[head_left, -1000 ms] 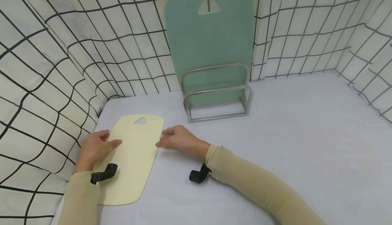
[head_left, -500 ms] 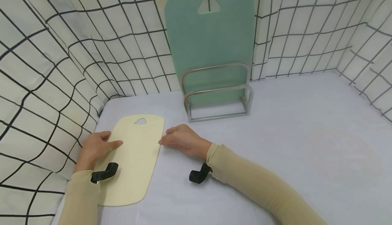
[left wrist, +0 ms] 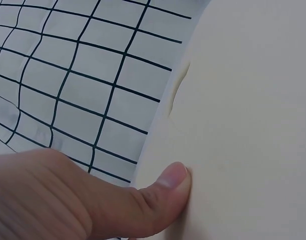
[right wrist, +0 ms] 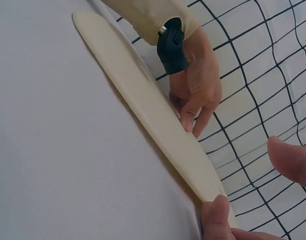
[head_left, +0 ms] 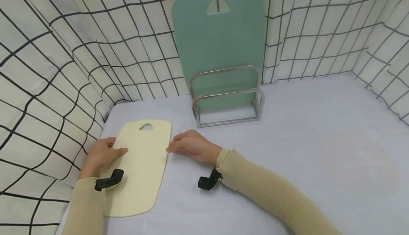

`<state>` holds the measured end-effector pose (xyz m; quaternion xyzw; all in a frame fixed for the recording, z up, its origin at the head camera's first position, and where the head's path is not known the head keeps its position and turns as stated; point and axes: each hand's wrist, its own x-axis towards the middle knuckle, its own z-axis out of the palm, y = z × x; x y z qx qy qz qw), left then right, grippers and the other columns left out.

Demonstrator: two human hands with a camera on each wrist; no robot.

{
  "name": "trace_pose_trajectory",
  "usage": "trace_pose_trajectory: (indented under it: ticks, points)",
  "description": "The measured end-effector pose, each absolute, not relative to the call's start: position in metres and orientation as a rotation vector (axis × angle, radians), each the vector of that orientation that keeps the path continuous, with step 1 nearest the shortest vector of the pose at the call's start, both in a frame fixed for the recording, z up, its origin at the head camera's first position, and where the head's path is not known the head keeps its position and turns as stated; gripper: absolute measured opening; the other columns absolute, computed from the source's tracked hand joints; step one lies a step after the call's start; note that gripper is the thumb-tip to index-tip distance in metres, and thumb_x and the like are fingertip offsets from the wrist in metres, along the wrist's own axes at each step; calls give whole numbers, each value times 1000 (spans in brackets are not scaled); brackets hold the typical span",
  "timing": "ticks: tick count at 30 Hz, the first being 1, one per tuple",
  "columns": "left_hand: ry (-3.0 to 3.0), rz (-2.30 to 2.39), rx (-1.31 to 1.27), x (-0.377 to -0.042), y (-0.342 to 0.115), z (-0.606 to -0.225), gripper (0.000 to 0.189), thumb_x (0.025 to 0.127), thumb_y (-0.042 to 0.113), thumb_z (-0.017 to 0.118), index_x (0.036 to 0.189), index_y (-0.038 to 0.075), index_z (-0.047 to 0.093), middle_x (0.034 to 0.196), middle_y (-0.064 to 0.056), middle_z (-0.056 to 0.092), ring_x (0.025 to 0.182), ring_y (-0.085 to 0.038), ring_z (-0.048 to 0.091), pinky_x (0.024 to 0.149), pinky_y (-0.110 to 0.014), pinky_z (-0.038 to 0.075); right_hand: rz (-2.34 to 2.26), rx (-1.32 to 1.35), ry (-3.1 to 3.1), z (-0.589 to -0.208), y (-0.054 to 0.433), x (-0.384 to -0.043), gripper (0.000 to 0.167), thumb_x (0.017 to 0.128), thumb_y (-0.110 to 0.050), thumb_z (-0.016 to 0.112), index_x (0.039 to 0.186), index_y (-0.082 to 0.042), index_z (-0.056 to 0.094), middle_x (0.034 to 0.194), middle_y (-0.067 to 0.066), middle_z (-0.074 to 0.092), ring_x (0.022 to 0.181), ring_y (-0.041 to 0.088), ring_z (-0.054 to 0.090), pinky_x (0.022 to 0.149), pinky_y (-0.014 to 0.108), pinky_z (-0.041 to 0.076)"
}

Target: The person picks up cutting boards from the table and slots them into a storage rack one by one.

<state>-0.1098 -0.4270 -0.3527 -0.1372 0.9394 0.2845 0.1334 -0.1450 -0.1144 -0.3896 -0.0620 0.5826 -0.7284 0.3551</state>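
A cream cutting board (head_left: 143,164) with a small hole near its far end lies at the left of the table. My left hand (head_left: 100,157) grips its left edge, thumb on the top face; the other fingers are mostly hidden. The left wrist view shows that thumb (left wrist: 168,195) flat on the pale surface. At the opposite long edge, my right hand (head_left: 193,147) touches the board with its fingertips. In the right wrist view a finger (right wrist: 216,217) meets the edge while the thumb (right wrist: 293,160) stays off the board. A dark line of shadow runs under this edge.
A metal rack (head_left: 228,123) stands at the back middle of the table and holds a green cutting board (head_left: 220,43) upright. Black-gridded white cloth walls (head_left: 319,32) enclose the left, back and right sides. White cloth (head_left: 303,139) covers the table.
The cream board's near end has swung slightly to the right, turning the board a little. My right fingertips have shifted slightly right; my left hand keeps its hold.
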Motion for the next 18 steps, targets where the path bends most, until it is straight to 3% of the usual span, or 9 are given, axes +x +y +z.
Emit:
trace_pose_trajectory:
  ticks: [6, 13, 18]
  points:
    - [2673, 907, -413, -108, -429, -352, 85, 97, 31, 71, 155, -14, 28, 153, -42, 33, 128, -49, 47, 105, -57, 44, -1891, -174, 1455, -391, -112, -146, 74, 88, 1, 74, 152, 14, 37, 149, 23, 57, 128, 24, 67, 116, 35, 49]
    - [2664, 935, -423, -107, -429, -348, 87, 98, 34, 70, 158, -10, 25, 155, -39, 33, 125, -46, 51, 94, -44, 48, -1908, -164, 1447, -390, -111, -145, 68, 88, 1, 74, 149, 11, 45, 138, 20, 66, 117, 20, 71, 115, 35, 50]
    - [2683, 945, -397, -106, -428, -346, 84, 97, 33, 71, 157, -9, 29, 150, -35, 41, 118, -40, 57, 82, -29, 48, -1900, -171, 1486, -388, -114, -143, 59, 88, 0, 76, 142, 7, 55, 128, 16, 73, 106, 14, 71, 110, 33, 53]
